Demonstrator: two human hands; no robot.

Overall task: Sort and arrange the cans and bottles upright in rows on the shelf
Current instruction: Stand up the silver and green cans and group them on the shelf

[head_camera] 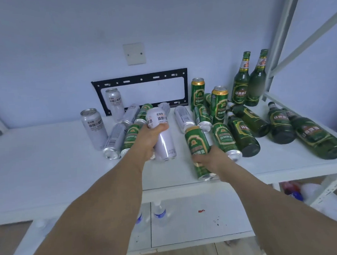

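My left hand (147, 137) grips a white can (157, 119), lifted and tilted above the shelf (47, 164). My right hand (210, 159) holds a green can (195, 143) lying near the front edge. Two white cans (93, 128) stand upright at the left, the other (115, 103) behind it. Two green cans (198, 94) (219, 102) stand upright at the back. Two green bottles (241, 83) (258, 82) stand at the back right. Several more cans (113, 140) and bottles (243, 132) lie on their sides between them.
A black metal bracket (141, 79) hangs on the wall behind the cans. A white shelf post (284, 31) and diagonal brace rise at the right. Water bottles (160, 212) stand on the lower shelf, with bags (298, 192) at the lower right.
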